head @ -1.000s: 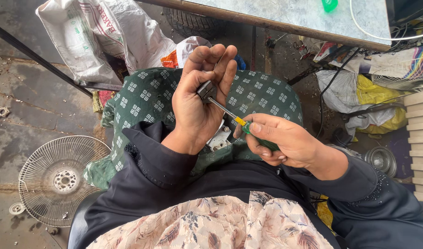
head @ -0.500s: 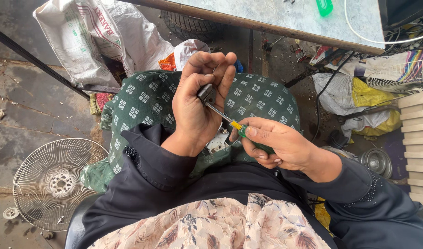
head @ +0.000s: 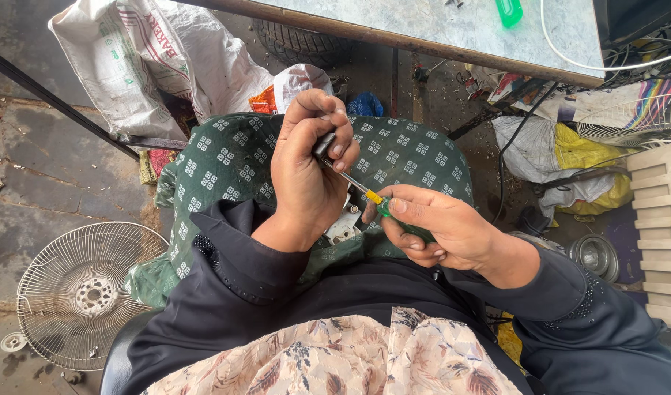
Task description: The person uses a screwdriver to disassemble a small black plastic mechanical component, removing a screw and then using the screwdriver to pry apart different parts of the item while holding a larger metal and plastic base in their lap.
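Both hands grip: left hand (head: 306,172) curls shut around a small dark part (head: 324,146); right hand (head: 438,230) clasps a screwdriver (head: 375,199).

We are in a small repair workshop: a wire fan guard (head: 79,292) lies on stained concrete, cables (head: 606,66) trail over a worn metal worktable (head: 452,29).

The left hand (head: 306,172) is rising toward twelve o'clock, fingers curling tight at the top. The right hand (head: 438,230) is lying at four o'clock of it, fingers pinching, forearm trailing toward five.
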